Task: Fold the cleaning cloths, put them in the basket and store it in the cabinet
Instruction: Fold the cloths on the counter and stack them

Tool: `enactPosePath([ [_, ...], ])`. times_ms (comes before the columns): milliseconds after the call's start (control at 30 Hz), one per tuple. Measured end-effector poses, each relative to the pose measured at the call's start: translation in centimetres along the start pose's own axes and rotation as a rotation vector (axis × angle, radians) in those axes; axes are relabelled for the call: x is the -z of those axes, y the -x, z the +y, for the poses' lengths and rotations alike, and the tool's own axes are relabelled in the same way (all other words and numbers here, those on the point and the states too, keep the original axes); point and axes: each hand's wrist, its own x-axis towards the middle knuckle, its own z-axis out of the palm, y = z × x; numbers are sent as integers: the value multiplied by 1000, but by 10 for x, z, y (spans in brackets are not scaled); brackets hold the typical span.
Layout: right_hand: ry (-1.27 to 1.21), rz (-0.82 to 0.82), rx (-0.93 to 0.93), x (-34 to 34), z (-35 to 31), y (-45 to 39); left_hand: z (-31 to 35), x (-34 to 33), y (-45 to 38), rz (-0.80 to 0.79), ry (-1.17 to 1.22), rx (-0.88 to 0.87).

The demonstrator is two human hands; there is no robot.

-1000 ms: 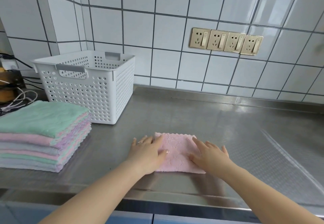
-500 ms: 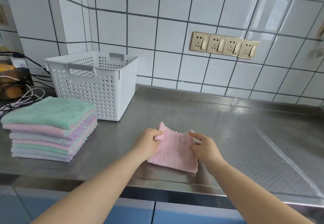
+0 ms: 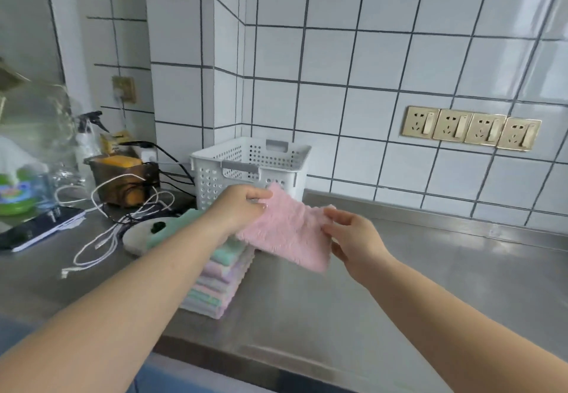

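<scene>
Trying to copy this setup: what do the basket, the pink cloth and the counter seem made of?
Basket: white moulded plastic, matte, rows of holes. Pink cloth: fluffy microfibre or fleece, from its fuzzy pile. Counter: likely brushed stainless steel, grey with soft reflections.

Forearms (image 3: 147, 279) bare; left hand (image 3: 236, 211) thumbnail perhaps glossy, blurred.
</scene>
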Motion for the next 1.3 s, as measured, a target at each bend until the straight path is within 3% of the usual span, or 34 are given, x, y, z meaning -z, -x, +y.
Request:
enactPosePath([
  [267,10,-77,13,-91,-15,-22,-35,81,-14,74,-16,109],
  [667,164,-95,-62,-132,5,-39,-82,96,-19,64,-173,184],
  [800,263,-99,-64,-128,8,-36,-90,93,-18,53,-276,161],
  [933,523,-76,121,-129,3,-39,-79,88,-20,46,-397,12],
  [1067,833,-231,229,-151,3,-39,-63,70,-21,-145,-689,-184],
  [1167,903,-366,184,-164,16,-34,-74,64,-21,-399,-854,-93],
  [1300,960,-362,153,-161,41,-36,-92,73,-17,-474,-816,34],
])
